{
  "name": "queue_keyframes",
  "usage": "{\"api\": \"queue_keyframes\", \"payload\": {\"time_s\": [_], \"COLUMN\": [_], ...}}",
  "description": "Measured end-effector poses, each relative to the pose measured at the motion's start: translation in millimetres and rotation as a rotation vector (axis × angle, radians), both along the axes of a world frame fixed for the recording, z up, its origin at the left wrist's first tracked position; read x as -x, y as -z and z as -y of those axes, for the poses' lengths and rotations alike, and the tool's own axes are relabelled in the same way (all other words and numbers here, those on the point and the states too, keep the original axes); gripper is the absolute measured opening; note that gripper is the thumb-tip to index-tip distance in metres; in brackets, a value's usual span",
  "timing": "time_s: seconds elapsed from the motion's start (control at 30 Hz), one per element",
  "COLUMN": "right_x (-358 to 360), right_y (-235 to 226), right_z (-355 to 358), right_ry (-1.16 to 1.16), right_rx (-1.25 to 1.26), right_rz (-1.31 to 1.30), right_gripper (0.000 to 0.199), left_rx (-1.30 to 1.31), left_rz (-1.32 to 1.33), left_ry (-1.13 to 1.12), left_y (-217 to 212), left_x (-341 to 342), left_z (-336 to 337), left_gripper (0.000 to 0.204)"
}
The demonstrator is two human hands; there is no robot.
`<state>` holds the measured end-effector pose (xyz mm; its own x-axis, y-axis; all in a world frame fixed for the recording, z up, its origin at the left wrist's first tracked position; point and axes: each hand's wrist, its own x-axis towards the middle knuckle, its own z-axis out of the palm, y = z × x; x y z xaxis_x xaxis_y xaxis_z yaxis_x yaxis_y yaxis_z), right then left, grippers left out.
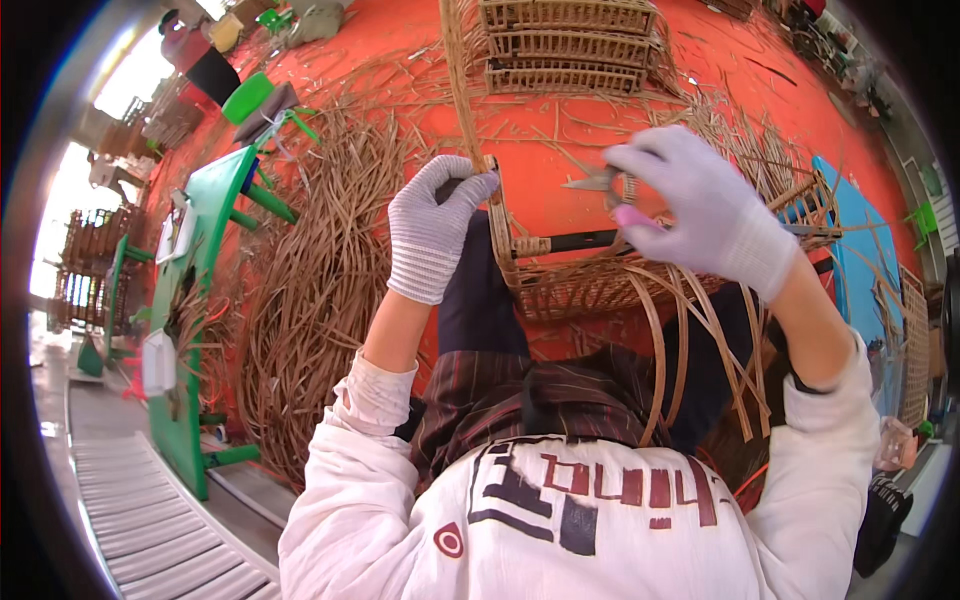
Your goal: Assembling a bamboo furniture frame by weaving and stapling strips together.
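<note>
A half-woven wicker frame (590,280) rests on my lap, with loose cane strips curling down from its near side. My left hand (432,228), in a grey knit glove, grips the frame's left upright edge. My right hand (705,205), in a pale glove, holds small pink-handled scissors (612,190) over the frame's right part, blades pointing left. A dark rod (585,240) runs across the frame under the scissors.
A big heap of loose cane strips (320,260) lies on the orange floor (560,160) at my left. Finished wicker frames (565,45) are stacked ahead. A green bench (195,300) stands at far left, a blue mat (860,240) at right.
</note>
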<state>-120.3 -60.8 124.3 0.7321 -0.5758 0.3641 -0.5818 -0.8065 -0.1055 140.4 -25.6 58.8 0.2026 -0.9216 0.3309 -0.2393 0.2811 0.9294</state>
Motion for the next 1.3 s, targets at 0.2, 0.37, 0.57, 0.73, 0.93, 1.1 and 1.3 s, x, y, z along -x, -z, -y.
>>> {"api": "queue_keyframes", "payload": {"time_s": [0.2,0.37,0.57,0.73,0.93,1.1,1.3], "right_x": [-60,-70,-51,-55,-66,-68,-71], "right_y": [40,51,47,58,64,62,62], "right_z": [52,55,51,46,52,57,59], "right_ry": [-0.023,-0.089,-0.124,-0.173,-0.19,-0.2,-0.219], "right_rx": [-0.117,-0.17,-0.239,-0.266,-0.184,-0.088,-0.059], "right_rz": [-0.279,-0.202,-0.068,-0.055,-0.11,-0.274,-0.331], "right_gripper": [0.045,0.045,0.047,0.047,0.045,0.044,0.046], "left_rx": [-0.095,-0.072,-0.066,-0.061,-0.085,-0.057,-0.071], "left_rz": [-0.127,-0.11,-0.174,-0.202,-0.166,-0.167,-0.222], "left_ry": [-0.028,-0.052,-0.069,-0.037,-0.046,-0.034,-0.021], "left_y": [2,4,4,1,-3,-4,-2], "left_x": [-9,-11,-11,-8,-5,-5,-6], "left_z": [3,6,6,5,5,7,7], "left_gripper": [0.006,0.005,0.004,0.004,0.004,0.003,0.003]}}
